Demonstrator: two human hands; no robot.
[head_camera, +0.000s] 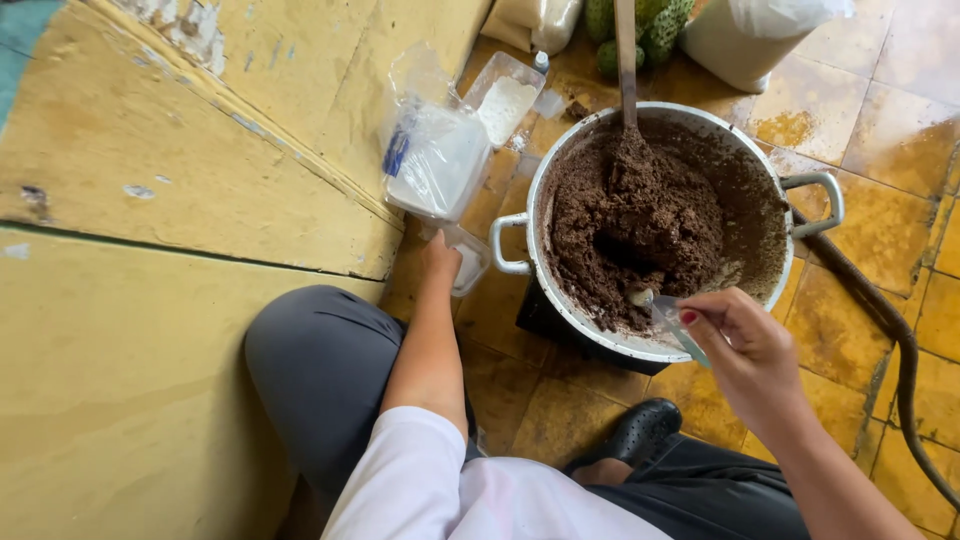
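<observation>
A large metal pot (800, 185) with two handles stands on the tiled floor, full of thick dark brown paste (640, 220). A wooden stirring stick (627, 60) stands upright in the paste. My right hand (745, 345) holds a small spoon (665, 315) by its clear handle, its bowl resting on the paste near the pot's front rim. My left hand (438, 258) reaches down to a clear plastic container (470, 265) on the floor left of the pot, under a plastic bag of white powder (435, 160).
A yellow step (200, 180) with peeling paint runs along the left. Another clear tub with white powder (505, 100) sits behind the bag. Sacks (750, 35) and green cactus-like fruit (655, 30) lie at the top. A dark hose (900, 340) curves along the right.
</observation>
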